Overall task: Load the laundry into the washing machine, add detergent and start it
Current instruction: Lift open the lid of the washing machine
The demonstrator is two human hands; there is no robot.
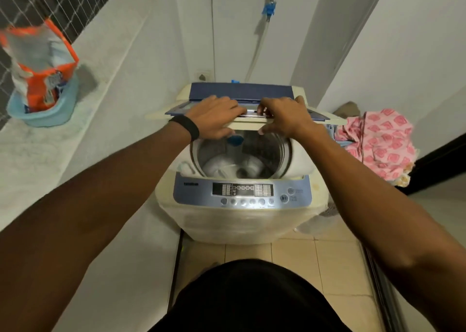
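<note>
Head view, round steel drum (264, 152), folded lid (239, 91)

Nothing can be read for certain. The control panel (242, 193) of the washing machine carries a small dark brand word at its 9 o'clock end and tiny button labels, all too blurred. The detergent bag (42, 79), at 10 o'clock, shows only smeared lettering.

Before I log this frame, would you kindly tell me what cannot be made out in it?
All in the head view:
Control panel: labels too small to read.
Detergent bag: print motion-blurred; base hidden in the blue basin.
Drum: rear hidden by the lid and the left hand and right hand gripping it; contents unclear.
Basket on the right: almost wholly covered by pink laundry.
</note>
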